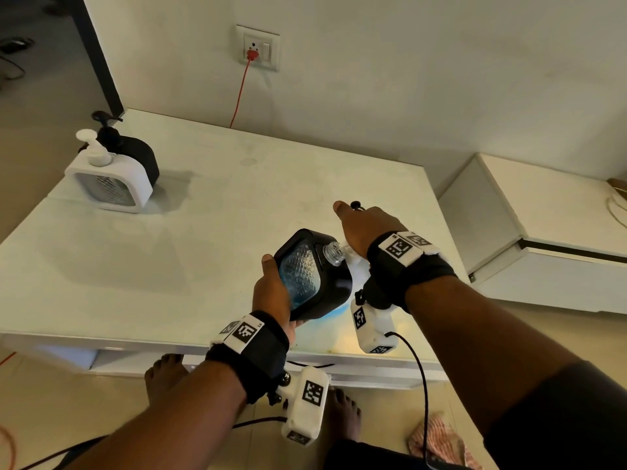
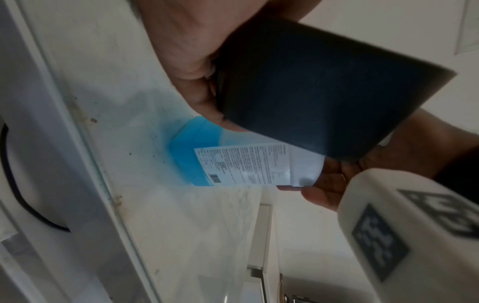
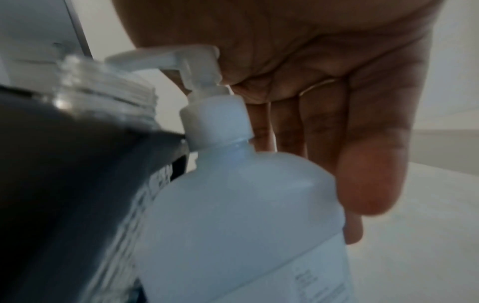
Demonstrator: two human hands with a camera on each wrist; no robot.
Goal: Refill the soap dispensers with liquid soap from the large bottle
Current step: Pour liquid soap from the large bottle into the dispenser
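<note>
Head view: the left hand grips a tilted black dispenser, neck uncapped, over the table. Left wrist view: the big bottle's label is too blurred to read. Right wrist view: the right hand, fingers straight, presses the bottle's pump; soap may miss the neck and spill

I see a black square-bodied plastic soap dispenser with a clear quilted window, tilted, its bare clear threaded neck pointing to 2 o'clock. Just beside that neck stands the large translucent white pump bottle, blue liquid low inside it.
</note>
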